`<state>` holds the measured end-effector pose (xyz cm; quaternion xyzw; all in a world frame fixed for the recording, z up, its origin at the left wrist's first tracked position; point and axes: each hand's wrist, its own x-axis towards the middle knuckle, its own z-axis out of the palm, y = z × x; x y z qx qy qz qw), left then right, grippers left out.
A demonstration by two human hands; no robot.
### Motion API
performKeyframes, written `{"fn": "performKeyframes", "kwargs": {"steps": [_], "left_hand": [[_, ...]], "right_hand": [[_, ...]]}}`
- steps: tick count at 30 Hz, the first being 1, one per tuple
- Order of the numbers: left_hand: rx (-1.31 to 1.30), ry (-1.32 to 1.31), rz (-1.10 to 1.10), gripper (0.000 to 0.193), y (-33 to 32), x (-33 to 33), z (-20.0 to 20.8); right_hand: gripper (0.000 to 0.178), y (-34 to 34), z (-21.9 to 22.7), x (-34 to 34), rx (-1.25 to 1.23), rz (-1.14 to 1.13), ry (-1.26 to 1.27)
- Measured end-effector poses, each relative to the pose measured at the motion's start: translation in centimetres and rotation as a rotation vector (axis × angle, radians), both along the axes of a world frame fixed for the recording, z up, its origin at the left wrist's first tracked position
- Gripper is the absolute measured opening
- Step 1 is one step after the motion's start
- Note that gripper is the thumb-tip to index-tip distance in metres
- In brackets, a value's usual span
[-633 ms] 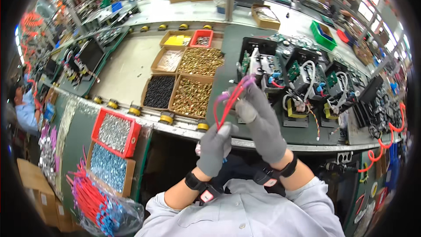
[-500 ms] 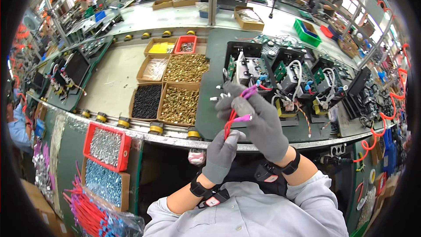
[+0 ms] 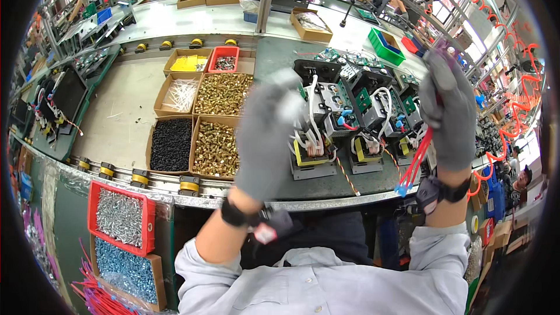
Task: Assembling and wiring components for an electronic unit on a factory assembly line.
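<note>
Dangling below the right hand [image 3: 448, 114], clenched around them, the red wires [image 3: 415, 160] now sit well apart from the open left hand [image 3: 267, 134], which earlier held them too.

Red wire bundle [image 3: 415, 160]: several thin red leads with small blue terminals at the lower end. The bundle hangs nearly vertical, slightly tilted, from the gloved right hand [image 3: 448, 111], above the front edge of the worktop [image 3: 350, 184].
</note>
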<state>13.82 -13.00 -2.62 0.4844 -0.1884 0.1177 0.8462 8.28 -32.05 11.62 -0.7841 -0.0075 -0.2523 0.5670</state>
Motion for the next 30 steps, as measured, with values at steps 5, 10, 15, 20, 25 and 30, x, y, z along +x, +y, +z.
{"fn": "performKeyframes", "kwargs": {"steps": [5, 10, 15, 20, 25, 30], "left_hand": [[0.487, 0.160, 0.028, 0.033, -1.1, 13.2, -0.8], [0.636, 0.059, -0.276, 0.034, -3.6, 18.0, -5.0], [0.687, -0.021, -0.174, 0.035, -3.6, 18.3, -5.2], [0.828, 0.011, -0.154, 0.042, -3.5, 17.8, -3.9], [0.861, -0.026, -0.113, 0.041, -4.0, 17.6, -4.2], [0.829, 0.025, -0.156, 0.047, -4.3, 17.7, -4.3]], "right_hand": [[0.025, 1.5, -2.3, 6.6, -0.081, 0.111, 0.271], [0.026, 4.0, -7.2, 12.3, -0.533, 0.185, 0.241], [0.030, 3.3, -9.3, 12.9, -0.983, 0.097, 0.229], [0.028, 1.8, -9.7, 12.8, -0.892, 0.070, 0.337], [0.024, 2.9, -9.8, 12.1, -0.817, 0.087, 0.318], [0.021, 3.3, -9.2, 11.3, -1.295, 0.133, 0.170]]}}
